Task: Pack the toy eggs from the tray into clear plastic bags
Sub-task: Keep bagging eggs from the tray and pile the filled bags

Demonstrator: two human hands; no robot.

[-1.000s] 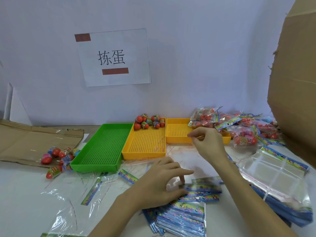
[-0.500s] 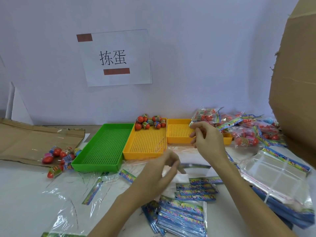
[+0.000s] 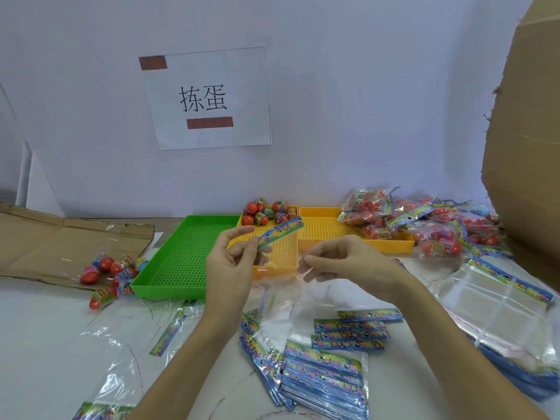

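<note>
Left hand (image 3: 230, 268) pinches the printed blue-and-green header strip of a clear plastic bag (image 3: 280, 233). Right hand (image 3: 348, 262) pinches the bag's clear film just across from the left grip, bag held up between both, above the tabletop (image 3: 45, 344).

Risks, as I judge them:
- Film is thin and near invisible; the mouth may not open, or both layers get pinched together, so eggs won't go in.
- Either pinch slips and the bag drops onto the loose bag stack (image 3: 324, 374) below the grip, mixing it back in.

Containers:
- Yellow perforated plastic tray (image 3: 272, 253) directly behind the grip: small cluster of red toy eggs with printed wrap bands (image 3: 266, 212) at its far end, rest bare.
- Green perforated plastic tray (image 3: 181, 256) left of the grip: nothing visible inside.
- Second yellow tray (image 3: 327, 228) right of the grip: filled bags of eggs (image 3: 424, 225) spill over its right end.
- Loose eggs (image 3: 112, 271) lie well left of the grip, on flattened cardboard (image 3: 60, 241).
</note>
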